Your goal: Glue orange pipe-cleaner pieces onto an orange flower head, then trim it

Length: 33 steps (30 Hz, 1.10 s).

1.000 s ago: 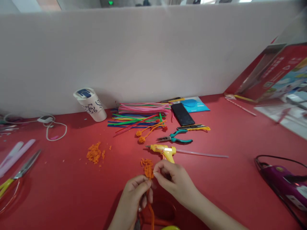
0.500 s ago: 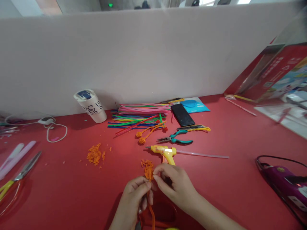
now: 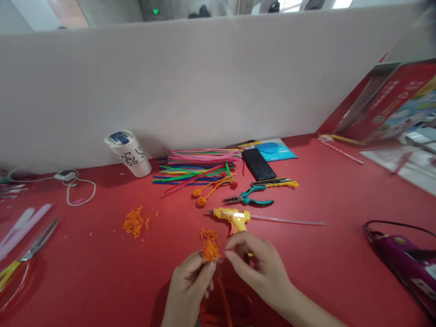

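head view: the orange tuft is a frayed, fuzzy ball on an orange stem, clamped in the fingers of the left hand above the red worktop. bare worktop lies to both sides, and the glue gun sits just behind. the fingers of the right hand, earlier pinching the tuft, are now parted just beside it.

Observed: left hand and right hand, both bare. The right forearm is bare along its whole visible length. The left wrist is likewise uncovered. Fingernails too blurred to assess.
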Available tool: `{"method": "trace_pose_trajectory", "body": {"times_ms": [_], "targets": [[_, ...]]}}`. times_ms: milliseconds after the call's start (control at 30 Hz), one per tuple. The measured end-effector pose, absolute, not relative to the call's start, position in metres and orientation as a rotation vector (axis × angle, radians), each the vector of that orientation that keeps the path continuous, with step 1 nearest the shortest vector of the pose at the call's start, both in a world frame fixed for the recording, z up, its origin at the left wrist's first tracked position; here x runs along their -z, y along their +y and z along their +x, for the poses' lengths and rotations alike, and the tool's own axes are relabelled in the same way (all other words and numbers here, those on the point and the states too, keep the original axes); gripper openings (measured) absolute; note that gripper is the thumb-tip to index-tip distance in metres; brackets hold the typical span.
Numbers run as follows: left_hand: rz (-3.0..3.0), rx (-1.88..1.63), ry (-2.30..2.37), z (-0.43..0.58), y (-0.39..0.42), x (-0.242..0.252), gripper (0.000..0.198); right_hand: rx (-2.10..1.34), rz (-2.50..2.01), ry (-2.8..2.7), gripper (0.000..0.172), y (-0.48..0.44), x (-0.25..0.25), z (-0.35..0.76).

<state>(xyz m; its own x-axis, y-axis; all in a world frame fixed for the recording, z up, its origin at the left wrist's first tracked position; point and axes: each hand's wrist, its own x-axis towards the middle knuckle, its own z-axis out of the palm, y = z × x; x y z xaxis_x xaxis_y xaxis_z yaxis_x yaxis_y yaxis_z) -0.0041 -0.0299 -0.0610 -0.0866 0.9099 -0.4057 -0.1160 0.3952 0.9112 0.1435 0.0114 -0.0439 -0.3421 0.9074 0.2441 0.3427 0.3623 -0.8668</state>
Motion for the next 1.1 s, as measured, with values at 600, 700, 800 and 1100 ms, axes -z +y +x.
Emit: {"method": "trace_pose_trajectory", "body": {"times_ms": [600,700,800,1100], "targets": [[1.327,-1.355,1.53,-0.009,-0.04,0.061,0.016,-1.446,-1.085,-1.618,0.008,-0.004,0.032,0.139],[1.42,-1.427,1.508,-0.009,-0.039,0.064,0.025,-1.433,-1.096,-1.621,0.009,-0.004,0.032,0.138],[1.562,-1.466,1.486,-0.013,-0.038,0.068,0.031,-1.41,-1.092,-1.631,0.011,-0.004,0.032,0.137],[1.989,-1.41,1.34,-0.023,-0.033,0.066,0.031,-1.382,-1.125,-1.66,0.011,-0.004,0.034,0.138]]}}
